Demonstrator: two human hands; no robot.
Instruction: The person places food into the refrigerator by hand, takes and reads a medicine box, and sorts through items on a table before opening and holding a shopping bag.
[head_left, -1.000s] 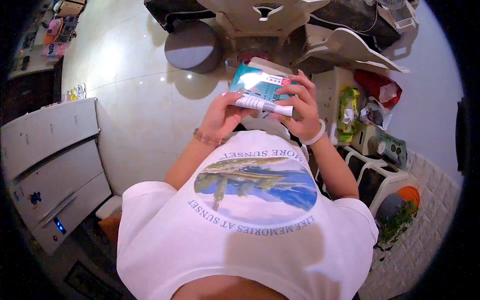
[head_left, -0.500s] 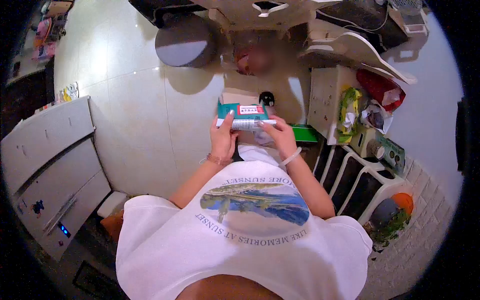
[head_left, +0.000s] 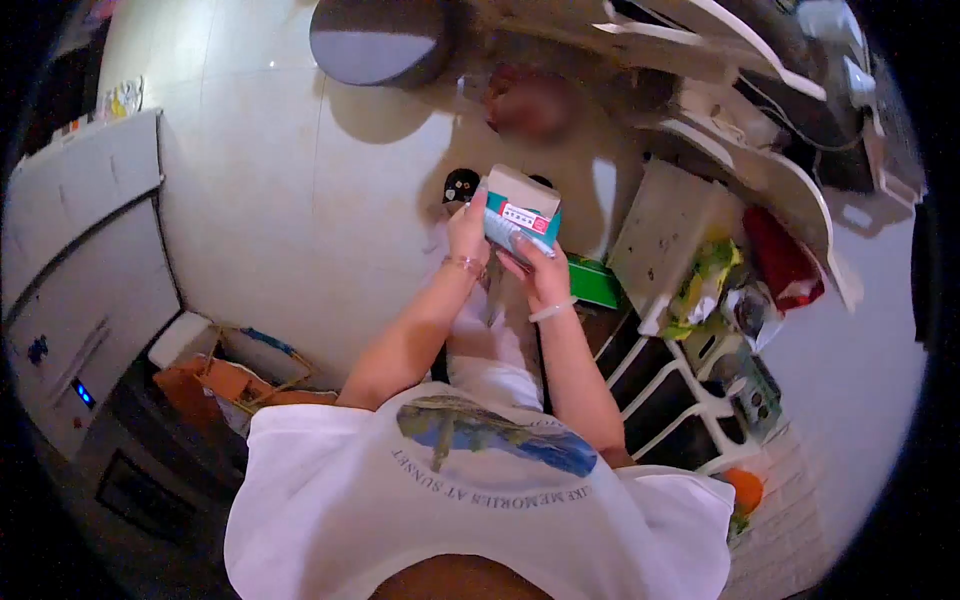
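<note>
A teal box (head_left: 552, 229) with a raised pale flap (head_left: 524, 188) and a red-and-white label is held between both hands, above the floor in front of my legs. Along its near side lies a white tube (head_left: 505, 236). My left hand (head_left: 468, 232) grips the left end of the box and tube. Wrapped round the right end is my right hand (head_left: 540, 268), its thumb on the tube. Whether the box holds anything cannot be seen.
A round grey stool (head_left: 375, 42) stands ahead to the left. White drawers (head_left: 660, 225) stand at the right, near a green flat item (head_left: 594, 283) and a yellow-green package (head_left: 708, 285). A grey-white cabinet (head_left: 85, 205) is at the far left.
The view has tilted down and turned. Both hands have lowered the box and tube away from the chest; the box is now angled, its open flap more visible. Both hands keep their hold.
</note>
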